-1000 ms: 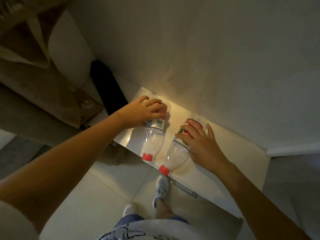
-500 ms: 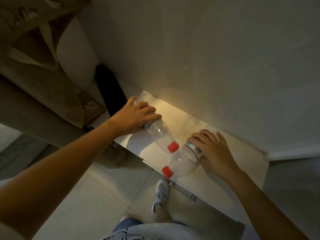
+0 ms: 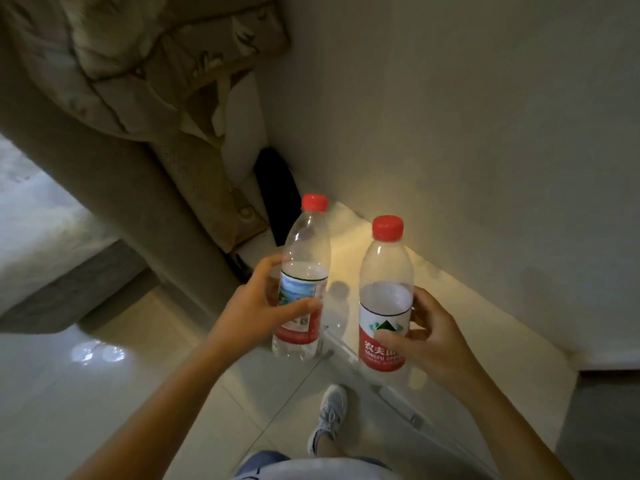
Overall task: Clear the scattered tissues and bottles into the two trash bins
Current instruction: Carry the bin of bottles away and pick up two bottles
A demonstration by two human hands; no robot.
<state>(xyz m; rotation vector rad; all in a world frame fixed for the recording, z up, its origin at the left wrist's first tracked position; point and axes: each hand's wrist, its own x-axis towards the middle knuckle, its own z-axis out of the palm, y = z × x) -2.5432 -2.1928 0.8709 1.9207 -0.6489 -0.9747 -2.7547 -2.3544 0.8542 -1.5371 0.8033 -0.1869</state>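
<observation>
Two clear plastic bottles with red caps and red-and-white labels are held upright in the air in front of me. My left hand (image 3: 256, 306) is wrapped around the label of the left bottle (image 3: 304, 251). My right hand (image 3: 427, 336) grips the lower half of the right bottle (image 3: 386, 271). Both bottles hover above the front edge of a white nightstand (image 3: 485, 327) against the wall. No tissues and no trash bins are in view.
A beige upholstered headboard (image 3: 114, 188) with a patterned pillow (image 3: 166, 46) rises at the left, beside a bed (image 3: 41, 237). A black object (image 3: 277, 188) leans in the gap by the wall. My shoe (image 3: 329, 414) stands on the glossy tiled floor.
Both bottles lay on their sides on the nightstand under my hands; now each hand has lifted its bottle and turned it upright, cap up, clear of the nightstand top.
</observation>
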